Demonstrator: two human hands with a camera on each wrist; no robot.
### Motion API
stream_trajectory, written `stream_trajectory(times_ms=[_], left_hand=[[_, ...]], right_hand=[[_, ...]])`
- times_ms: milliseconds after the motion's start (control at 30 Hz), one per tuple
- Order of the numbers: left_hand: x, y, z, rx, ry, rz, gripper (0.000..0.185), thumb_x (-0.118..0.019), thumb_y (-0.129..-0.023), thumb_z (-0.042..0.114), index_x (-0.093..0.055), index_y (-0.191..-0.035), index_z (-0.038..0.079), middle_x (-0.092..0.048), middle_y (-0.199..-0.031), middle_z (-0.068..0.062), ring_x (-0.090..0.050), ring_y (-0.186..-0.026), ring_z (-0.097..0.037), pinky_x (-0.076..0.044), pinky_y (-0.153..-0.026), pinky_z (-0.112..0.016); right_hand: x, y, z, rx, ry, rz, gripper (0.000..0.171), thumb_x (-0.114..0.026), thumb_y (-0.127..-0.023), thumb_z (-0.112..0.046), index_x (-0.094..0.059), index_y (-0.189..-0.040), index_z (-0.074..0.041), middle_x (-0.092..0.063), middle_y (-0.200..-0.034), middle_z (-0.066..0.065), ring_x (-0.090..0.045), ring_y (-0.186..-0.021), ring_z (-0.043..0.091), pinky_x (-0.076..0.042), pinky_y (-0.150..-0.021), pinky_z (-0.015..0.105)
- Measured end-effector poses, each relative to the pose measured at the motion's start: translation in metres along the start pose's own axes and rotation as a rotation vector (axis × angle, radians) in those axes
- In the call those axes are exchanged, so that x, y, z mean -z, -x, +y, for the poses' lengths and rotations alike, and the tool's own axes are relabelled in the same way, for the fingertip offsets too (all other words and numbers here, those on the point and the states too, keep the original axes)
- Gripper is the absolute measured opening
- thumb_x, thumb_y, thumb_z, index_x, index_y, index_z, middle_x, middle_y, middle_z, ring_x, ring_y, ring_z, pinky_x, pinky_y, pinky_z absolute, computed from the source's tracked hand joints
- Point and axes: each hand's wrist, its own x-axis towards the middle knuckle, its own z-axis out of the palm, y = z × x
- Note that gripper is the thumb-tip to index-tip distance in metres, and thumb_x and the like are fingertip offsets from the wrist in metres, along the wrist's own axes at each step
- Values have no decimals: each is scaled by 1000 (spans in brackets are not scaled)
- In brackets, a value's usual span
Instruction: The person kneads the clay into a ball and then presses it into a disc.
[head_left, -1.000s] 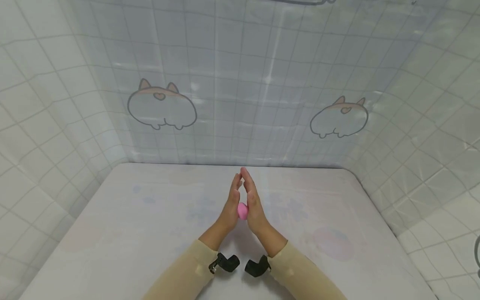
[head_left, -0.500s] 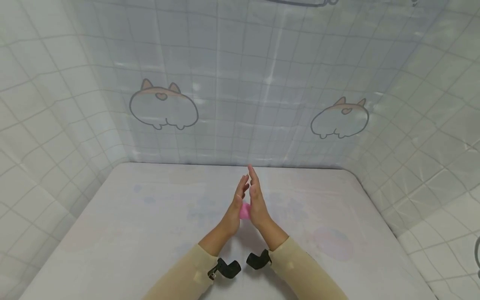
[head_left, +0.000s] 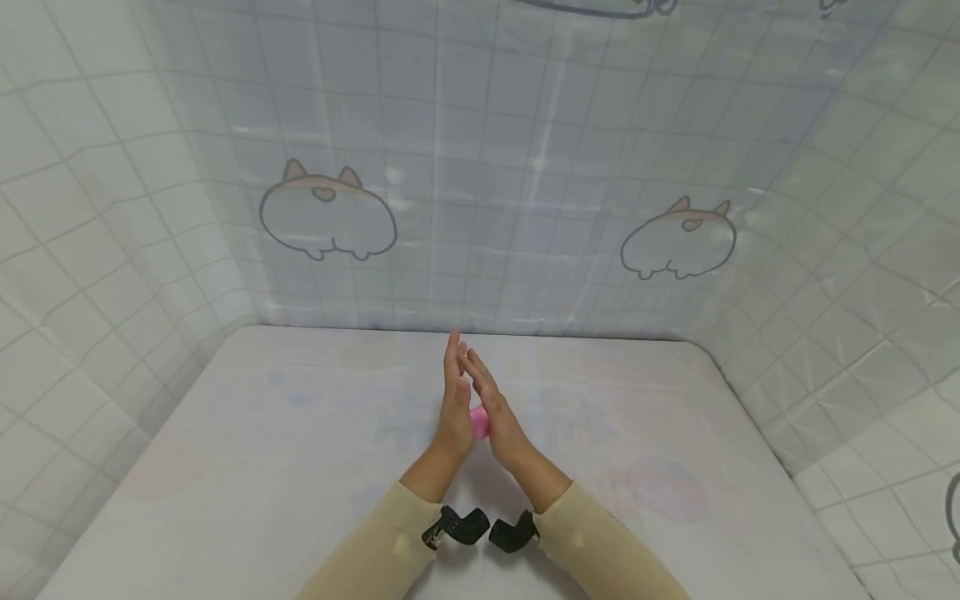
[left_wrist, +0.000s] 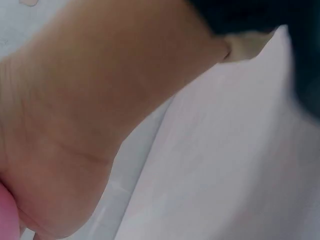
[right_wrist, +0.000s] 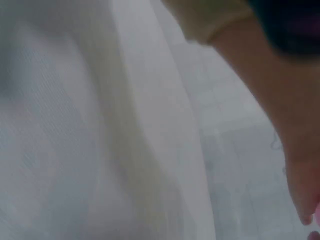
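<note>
Between my two palms sits a small lump of pink modelling clay (head_left: 479, 422), near the middle of the table in the head view. My left hand (head_left: 454, 408) presses it from the left with straight fingers pointing away. From the other side my right hand (head_left: 507, 427), fingers also straight, leans in against it. The fingertips come together above the clay, the left ones reaching a little farther forward. Only an edge of the pink clay (left_wrist: 7, 215) shows in the left wrist view, by the heel of the palm. In the right wrist view the clay is a sliver at the right edge.
Under the hands lies a white table (head_left: 300, 467) with faint pastel prints. A grid-patterned curtain (head_left: 480, 208) with cartoon animal drawings encloses the back and both sides. Black wrist cameras (head_left: 467, 527) are strapped near both cuffs, close to each other.
The palms have slid against each other: my left hand has gone forward and the right hand back, with the fingertips shifting left. The clay stays between them and looks more squared.
</note>
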Motion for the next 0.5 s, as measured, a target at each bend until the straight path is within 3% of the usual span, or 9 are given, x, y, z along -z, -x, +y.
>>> stream_trajectory(times_ms=[133, 267, 367, 500], left_hand=[[3, -3, 0, 17, 18, 58, 90, -23, -95, 77, -4, -162, 20, -13, -165, -9, -12, -152, -28, -10, -114, -67], [5, -5, -4, 13, -2, 50, 84, -21, -99, 72, -5, -162, 18, -10, -166, -5, -13, -151, -28, -8, -117, -63], [6, -3, -9, 44, -42, -1, 79, -21, -102, 66, -8, -162, 17, -11, -167, -4, -15, -151, -30, -8, -116, -65], [5, 3, -12, 97, -64, -137, 70, -20, -106, 57, -9, -162, 16, -11, -167, -6, -15, -151, -33, -12, -113, -69]], right_hand=[[-2, 2, -2, 61, -17, -17, 78, -11, -106, -58, -29, -156, -1, -15, -166, 12, -9, -153, 29, -15, -118, 59], [-1, 1, -6, 134, -53, 9, 82, -14, -105, -61, -23, -157, 2, -17, -165, 17, -11, -152, 31, -15, -119, 56], [2, 0, -9, 186, -77, 63, 85, -19, -104, -63, -19, -157, 3, -18, -163, 22, -16, -151, 34, -16, -119, 54], [6, -3, -10, 223, -60, 150, 79, -21, -106, -56, -18, -157, 4, -20, -163, 23, -19, -150, 37, -18, -119, 52]])
